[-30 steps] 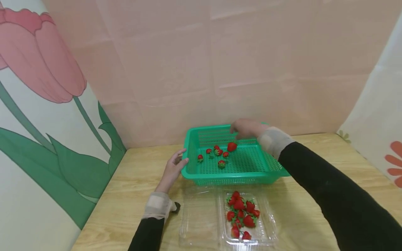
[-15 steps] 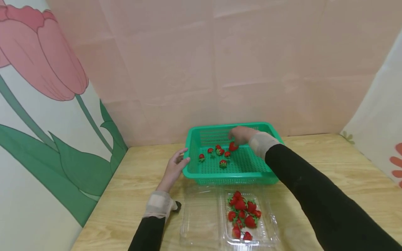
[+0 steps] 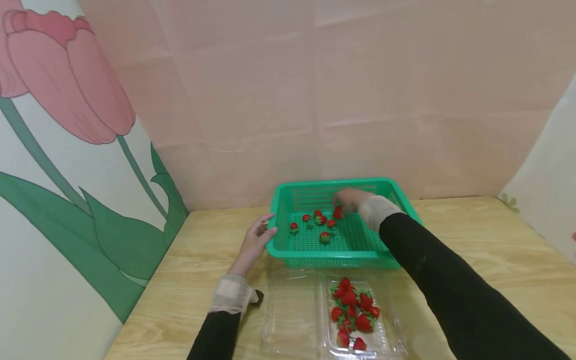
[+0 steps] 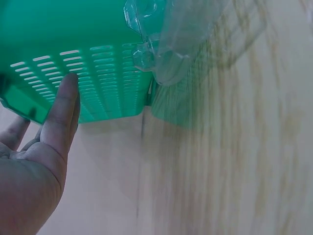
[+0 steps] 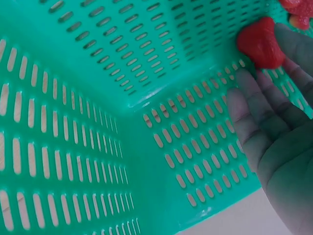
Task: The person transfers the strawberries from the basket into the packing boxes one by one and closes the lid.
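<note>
A green perforated plastic basket [image 3: 342, 254] stands on the table with several red strawberries inside. Reaching into it from the right, my right hand [image 3: 351, 200] pinches a large strawberry [image 5: 261, 43] between thumb and fingers, low over the basket floor. Smaller strawberries [image 3: 320, 220] lie loose to its left, one nearer the front [image 3: 325, 237]. At the basket's left wall is my left hand [image 3: 255, 244], its thumb and fingers extended against the rim and side; in the left wrist view the hand [image 4: 36, 171] shows a straight digit along the slotted wall.
In front of the basket lies an open clear plastic clamshell box [image 3: 292, 320]; its right half holds a heap of strawberries [image 3: 353, 312]. The wooden table [image 3: 477, 280] ends at a pink-covered wall [image 3: 360, 100]. A tulip-printed panel [image 3: 81, 90] stands at left.
My right hand has come down from the basket's back rim to the large strawberry and now pinches it, tipping it more upright. The left hand stays at the basket's left side. The head view shifts slightly.
</note>
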